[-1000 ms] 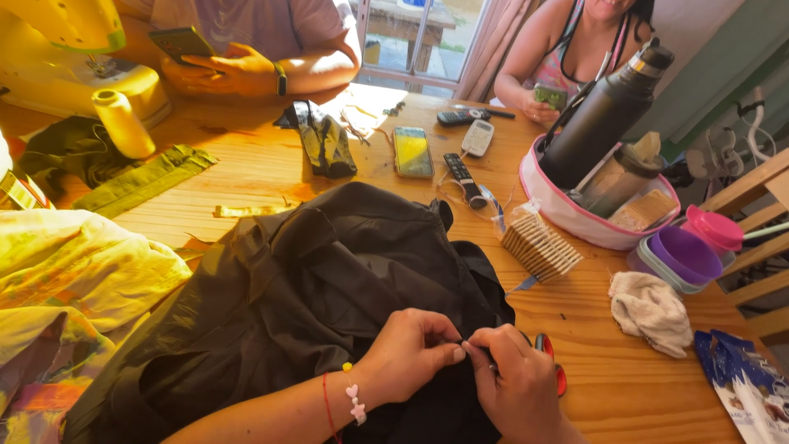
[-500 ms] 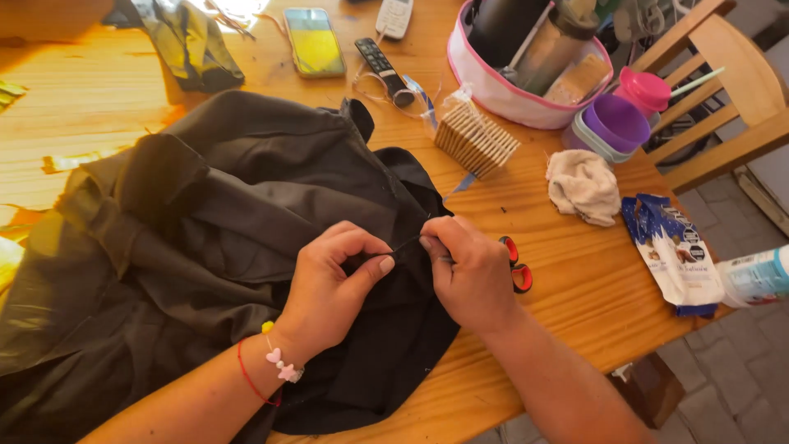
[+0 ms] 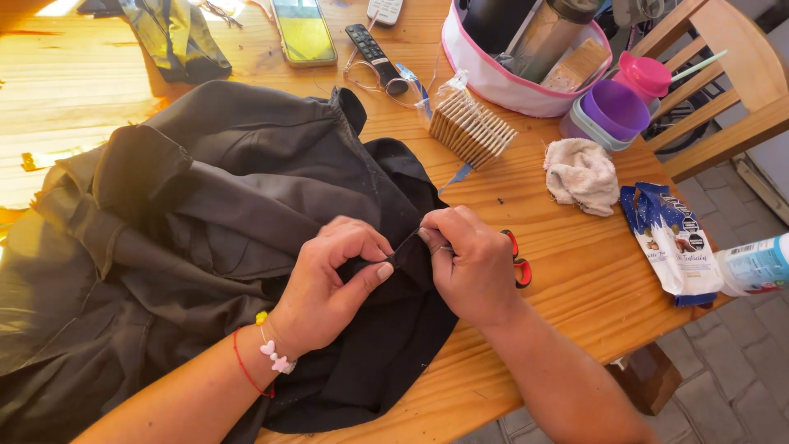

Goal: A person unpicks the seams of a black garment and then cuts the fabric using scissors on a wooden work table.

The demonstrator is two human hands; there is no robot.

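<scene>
A large dark garment (image 3: 205,214) lies spread over the wooden table (image 3: 575,271). My left hand (image 3: 333,279) pinches a fold of its black fabric between thumb and fingers. My right hand (image 3: 472,263) grips the same fold from the other side, fingers curled, the two hands almost touching. Red-handled scissors (image 3: 518,259) lie on the table just behind my right hand, mostly hidden by it. A red cord and bead bracelet sits on my left wrist.
A stack of crackers in clear wrap (image 3: 472,127), a crumpled cloth (image 3: 582,174), a blue-white snack bag (image 3: 670,238), purple containers (image 3: 612,111), a pink-rimmed basket with flasks (image 3: 501,78), a remote (image 3: 374,53), a phone (image 3: 302,31). A wooden chair (image 3: 723,99) stands at right.
The view has dropped and closed in on the garment. My hands have drawn together, and the fabric fold is bunched tighter between them.
</scene>
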